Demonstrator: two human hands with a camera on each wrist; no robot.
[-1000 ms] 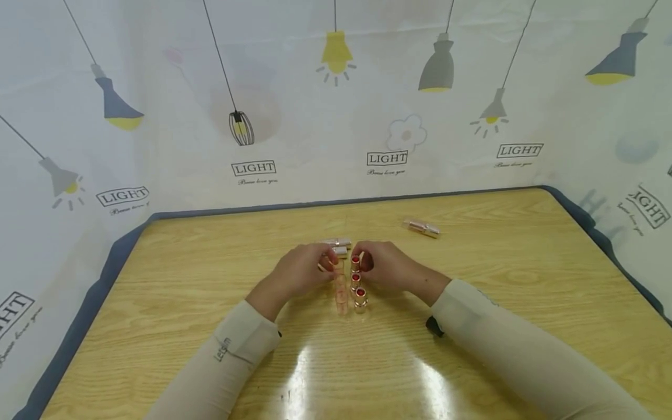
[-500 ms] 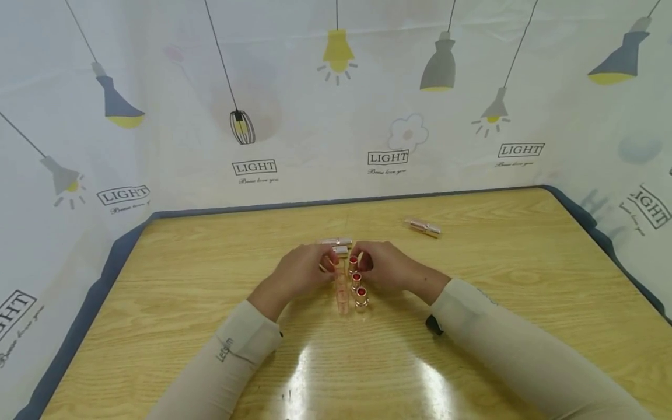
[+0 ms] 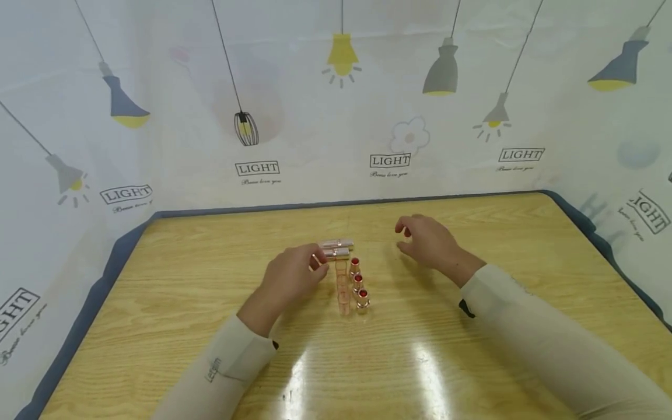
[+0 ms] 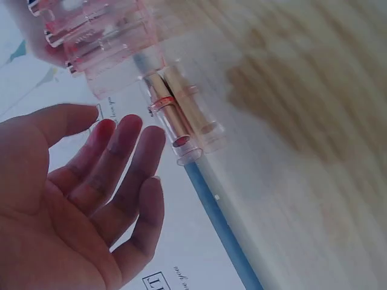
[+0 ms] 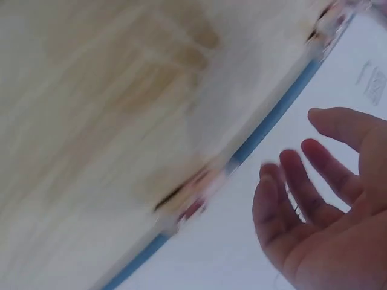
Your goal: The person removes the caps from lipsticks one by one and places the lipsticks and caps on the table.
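Three uncapped lipsticks stand upright in a row, red tips up. Left of them, three clear pinkish lipstick caps form a parallel row. My left hand is beside the caps with bent, spread fingers and holds nothing; the left wrist view shows a gap between its fingers and the caps. Two capped lipsticks lie on their sides just behind the rows, partly behind my left fingertips. My right hand, loosely curved and holding nothing, hovers at the back right. A blurred lying lipstick shows beyond its fingers.
The wood-grain table has a blue-grey edging along its back and sides. A white printed curtain with lamp drawings rises behind it. Light reflections streak the front of the tabletop.
My right hand has left the rear standing lipstick and moved right and back, now covering the lying lipstick in the head view. My left hand has let go of the rear cap and drawn slightly left.
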